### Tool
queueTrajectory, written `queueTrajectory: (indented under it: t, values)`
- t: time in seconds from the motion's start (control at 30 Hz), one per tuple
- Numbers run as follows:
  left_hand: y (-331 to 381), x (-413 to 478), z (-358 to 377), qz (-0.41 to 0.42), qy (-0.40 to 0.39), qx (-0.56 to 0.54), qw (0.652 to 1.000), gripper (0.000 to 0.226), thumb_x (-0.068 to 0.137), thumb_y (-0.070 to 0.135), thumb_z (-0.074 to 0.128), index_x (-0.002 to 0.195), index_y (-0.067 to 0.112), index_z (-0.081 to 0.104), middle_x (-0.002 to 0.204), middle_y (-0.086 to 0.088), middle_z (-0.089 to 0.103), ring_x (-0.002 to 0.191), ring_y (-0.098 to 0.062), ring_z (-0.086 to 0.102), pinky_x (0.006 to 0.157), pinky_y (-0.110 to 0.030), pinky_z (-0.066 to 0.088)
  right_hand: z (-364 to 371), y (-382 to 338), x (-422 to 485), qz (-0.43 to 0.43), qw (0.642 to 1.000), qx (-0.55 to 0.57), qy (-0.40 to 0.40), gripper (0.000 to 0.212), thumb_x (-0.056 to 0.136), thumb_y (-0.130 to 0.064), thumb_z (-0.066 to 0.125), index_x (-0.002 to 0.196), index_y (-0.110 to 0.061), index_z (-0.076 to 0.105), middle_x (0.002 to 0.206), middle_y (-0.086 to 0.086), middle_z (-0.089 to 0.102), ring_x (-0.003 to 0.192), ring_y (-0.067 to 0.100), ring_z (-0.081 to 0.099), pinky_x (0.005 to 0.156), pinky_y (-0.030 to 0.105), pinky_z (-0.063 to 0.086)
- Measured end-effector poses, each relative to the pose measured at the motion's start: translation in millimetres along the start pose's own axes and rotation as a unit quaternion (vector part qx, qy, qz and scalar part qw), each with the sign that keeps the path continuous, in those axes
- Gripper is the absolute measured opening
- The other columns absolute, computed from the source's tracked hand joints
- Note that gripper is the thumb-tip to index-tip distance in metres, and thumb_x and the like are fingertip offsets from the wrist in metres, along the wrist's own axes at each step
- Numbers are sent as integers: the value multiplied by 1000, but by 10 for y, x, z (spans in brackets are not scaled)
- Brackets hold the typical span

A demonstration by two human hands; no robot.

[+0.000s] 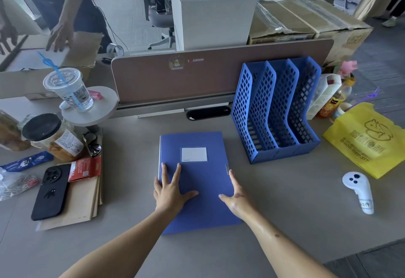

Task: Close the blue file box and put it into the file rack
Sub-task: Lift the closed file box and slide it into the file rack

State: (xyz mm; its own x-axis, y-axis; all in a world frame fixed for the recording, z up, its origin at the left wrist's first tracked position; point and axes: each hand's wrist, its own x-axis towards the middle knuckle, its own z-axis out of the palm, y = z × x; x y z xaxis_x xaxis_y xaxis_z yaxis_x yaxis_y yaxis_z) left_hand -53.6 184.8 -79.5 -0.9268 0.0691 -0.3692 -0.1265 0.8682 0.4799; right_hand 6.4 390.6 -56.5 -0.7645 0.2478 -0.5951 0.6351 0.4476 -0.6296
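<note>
The blue file box (pixel 195 144) lies flat on the grey desk, lid down, with a white label pocket on top and a small clasp at its right edge. My left hand (pixel 169 190) rests flat on the lid's left half, fingers spread. At the box's right edge sits my right hand (pixel 237 196), fingers reaching along the side near the clasp, thumb on the lid. The blue lattice file rack (pixel 276 111) stands upright to the right and behind the box, its three slots empty.
A black phone (pixel 51 192), brown envelopes, jars and a plastic cup (pixel 69 89) crowd the left side. To the right lie a yellow bag (pixel 370 141) and a white controller (pixel 359 191). A brown divider panel (pixel 175 78) backs the desk. Another person's hand rests on cardboard at far left.
</note>
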Motion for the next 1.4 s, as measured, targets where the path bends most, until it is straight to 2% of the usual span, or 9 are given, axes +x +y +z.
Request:
queueTrajectory:
  t: [0.2,0.4,0.53,0.63,0.73,0.9,1.0,1.2,1.4]
  values:
    - [-16,14,25,1,-1,8,1000,101,73,68,67,151,50,4,164,5,-19,146,-37,1,118,-50,16,40,-41,44,-1,999,-52,-12,94,88,-35,62,152,-39,-8,161,-9,16,136,19,42,87,27,41]
    - [-48,19,46,7,10,13,1000,101,72,69,67,151,48,6,164,4,-17,145,-38,3,118,-51,17,29,-43,53,-42,947,-316,38,89,91,-59,41,152,-25,-14,136,8,52,109,32,60,74,37,47]
    - [-44,19,25,6,3,8,1000,101,72,68,68,151,49,6,164,5,-17,145,-37,2,118,-50,17,-27,-37,120,-69,926,-370,40,79,94,-59,33,153,-23,-5,132,9,58,105,36,62,72,40,48]
    - [-38,22,-40,2,-5,-15,1000,104,70,66,72,150,52,8,164,7,-16,147,-36,2,118,-51,19,-134,-21,137,-89,942,-321,48,61,96,-54,32,147,-26,13,116,9,66,90,34,63,70,39,49]
    - [-64,36,-95,7,3,-58,998,108,68,55,80,148,55,9,164,10,-14,145,-35,9,116,-51,25,-121,44,242,-99,966,-215,101,32,96,-47,39,122,-30,31,108,-1,66,87,31,65,70,40,54]
    - [-126,65,-189,-22,6,-128,992,116,65,47,85,150,51,5,165,0,-1,143,-35,15,110,-48,30,13,-98,601,-42,992,19,118,54,94,-43,49,142,-24,35,138,8,52,118,28,54,95,41,47]
    - [-154,107,-212,-39,-4,-118,992,123,63,53,84,151,48,-1,163,-1,11,142,-36,17,108,-51,31,30,-110,720,-2,992,17,127,55,96,-44,45,143,-17,41,143,10,47,126,30,51,100,40,43]
    - [-209,135,-151,-43,-15,-181,982,125,60,48,88,151,49,2,163,1,7,146,-33,18,114,-54,31,93,-46,747,-8,988,-13,155,52,97,-45,43,139,-16,48,137,13,54,122,31,54,95,36,45]
    - [-217,120,-251,-4,0,-216,976,126,57,42,91,149,53,5,162,3,9,147,-27,17,115,-51,30,109,-152,479,-25,984,130,118,56,99,-41,40,149,-17,30,151,2,39,137,26,41,105,31,33]
